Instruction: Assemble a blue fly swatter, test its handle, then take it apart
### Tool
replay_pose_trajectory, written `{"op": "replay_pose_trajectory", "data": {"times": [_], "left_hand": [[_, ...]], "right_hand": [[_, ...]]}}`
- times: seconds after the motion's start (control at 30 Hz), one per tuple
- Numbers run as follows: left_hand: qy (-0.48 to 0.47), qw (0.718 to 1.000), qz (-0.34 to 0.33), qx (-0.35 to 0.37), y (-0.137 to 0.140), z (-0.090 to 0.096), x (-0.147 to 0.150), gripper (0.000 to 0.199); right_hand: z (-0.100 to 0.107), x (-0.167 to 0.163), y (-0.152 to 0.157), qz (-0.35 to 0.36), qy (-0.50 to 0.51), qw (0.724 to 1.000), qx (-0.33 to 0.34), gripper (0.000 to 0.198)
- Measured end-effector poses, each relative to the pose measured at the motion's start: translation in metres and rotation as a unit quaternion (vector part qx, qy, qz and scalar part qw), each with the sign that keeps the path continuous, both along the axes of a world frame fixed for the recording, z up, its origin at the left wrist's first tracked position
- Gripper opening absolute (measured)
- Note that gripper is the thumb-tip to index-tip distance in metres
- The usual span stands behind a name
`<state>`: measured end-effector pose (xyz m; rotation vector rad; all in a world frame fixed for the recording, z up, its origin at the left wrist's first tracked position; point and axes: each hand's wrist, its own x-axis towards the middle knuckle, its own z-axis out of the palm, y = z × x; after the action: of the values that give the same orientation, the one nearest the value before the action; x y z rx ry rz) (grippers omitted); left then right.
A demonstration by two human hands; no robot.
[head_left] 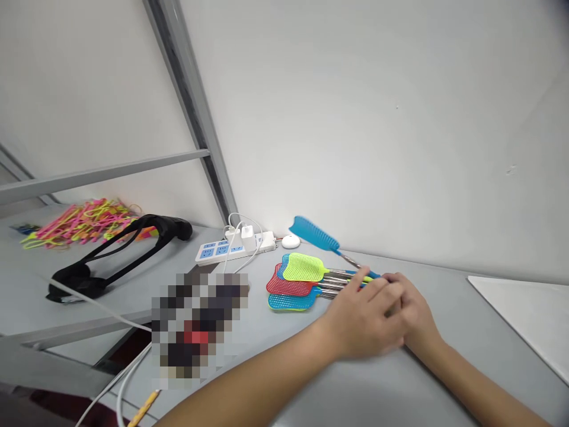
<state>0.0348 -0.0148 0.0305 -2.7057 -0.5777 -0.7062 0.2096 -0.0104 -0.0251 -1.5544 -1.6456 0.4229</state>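
A blue fly swatter [315, 234] is raised at a slant, its metal shaft and blue handle running down to my hands. My right hand [418, 311] is closed around the handle end. My left hand [368, 314] is closed too, its fingers curled against the right one; what lies inside them is hidden. Just beyond my left hand lies a stack of fly swatters, among them a yellow-green swatter [304, 268], a red swatter [288, 284] and a lower blue swatter [291, 302]. Their handles disappear behind my left hand.
Behind the stack sit a white power strip [222, 249] with plugged-in chargers and a round white object [290, 241]. Left are a metal frame [195, 107], a black strap-like headset [120, 255] and tangled bright strands [91, 219]. A blurred-out patch covers part of the table [338, 391]. A white board [524, 320] lies right.
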Motion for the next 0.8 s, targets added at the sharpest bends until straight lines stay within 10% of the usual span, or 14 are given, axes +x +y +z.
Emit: {"op": "replay_pose_trajectory", "data": {"times": [0.1,0.33,0.8], "left_hand": [[0.022,0.999,-0.015,-0.020,-0.001,-0.006,-0.007,0.036],[0.066,0.966,0.243,-0.055,0.039,-0.029,-0.031,0.092],[0.079,0.980,0.178,-0.028,0.091,-0.031,-0.025,0.082]], "right_hand": [[0.001,0.003,-0.002,-0.057,0.064,0.996,-0.006,0.029],[0.005,0.001,-0.001,-0.074,0.127,0.989,0.022,0.039],[0.009,-0.002,-0.005,-0.066,0.120,0.990,0.033,0.040]]}}
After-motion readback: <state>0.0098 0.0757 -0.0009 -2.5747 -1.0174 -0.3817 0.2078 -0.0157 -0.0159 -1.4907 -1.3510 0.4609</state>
